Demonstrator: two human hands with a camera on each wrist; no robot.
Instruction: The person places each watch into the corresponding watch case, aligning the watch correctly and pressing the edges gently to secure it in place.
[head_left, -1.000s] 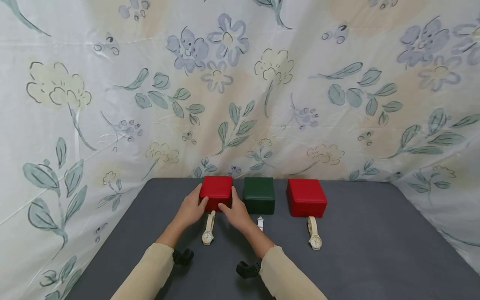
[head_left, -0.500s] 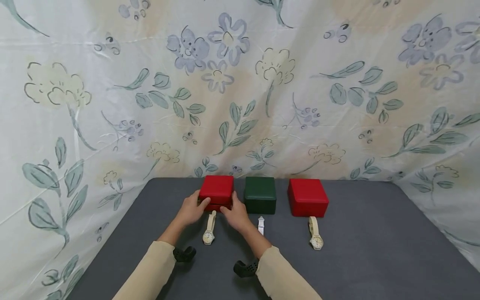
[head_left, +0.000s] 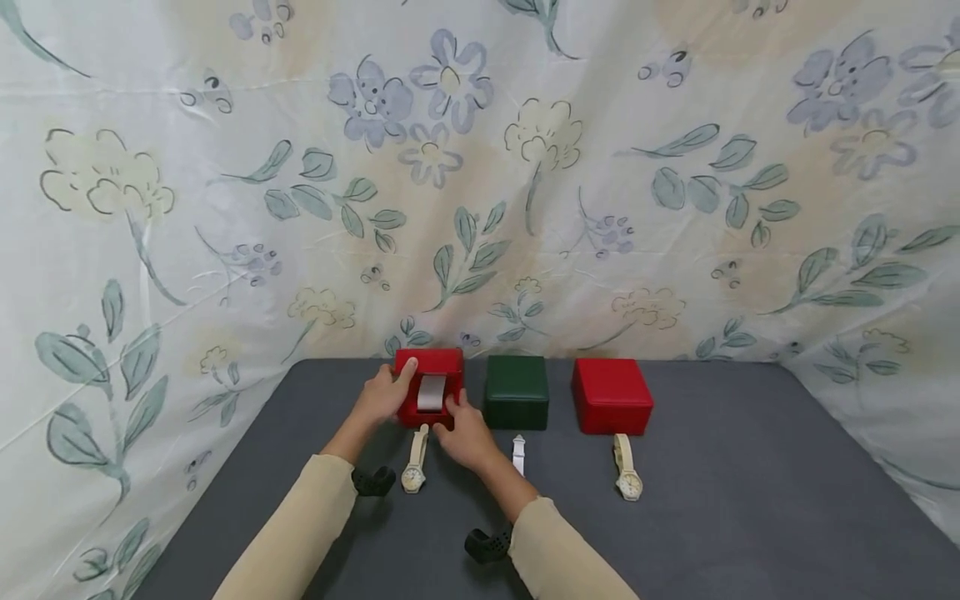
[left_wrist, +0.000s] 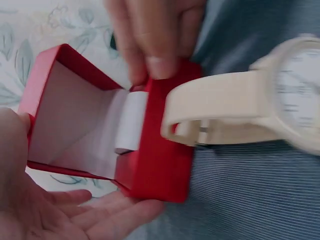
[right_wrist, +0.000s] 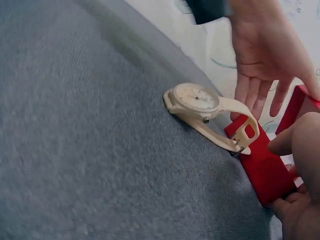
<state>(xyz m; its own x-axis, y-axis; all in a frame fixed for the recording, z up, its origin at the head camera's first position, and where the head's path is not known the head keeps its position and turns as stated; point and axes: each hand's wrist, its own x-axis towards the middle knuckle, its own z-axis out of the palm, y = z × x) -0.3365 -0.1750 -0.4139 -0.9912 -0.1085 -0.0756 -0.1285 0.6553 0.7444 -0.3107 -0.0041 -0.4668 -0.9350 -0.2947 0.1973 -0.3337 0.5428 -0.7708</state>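
A red watch box (head_left: 442,361) stands with its lid raised at the left of the row. Inside it shows a white cushion (left_wrist: 132,120). My left hand (head_left: 381,397) has its thumb at the lid's edge and its fingers stretched along the side of the base. On the opposite side, my right hand (head_left: 471,435) grips the base, thumb over the front part and fingers at the side. Just in front of the box lies a cream wristwatch (head_left: 415,467), its buckled strap toward the box and its round dial toward me.
To the right stand a closed green box (head_left: 517,392) and a second closed red box (head_left: 613,396). A white strap (head_left: 519,454), partly behind my right arm, lies before the green one. Another cream wristwatch (head_left: 627,471) lies farther right on the dark grey tabletop (head_left: 750,500).
The lid of the left red box has swung up and back, exposing the cushion. My left thumb has risen with it, while my right hand has stayed at the base.
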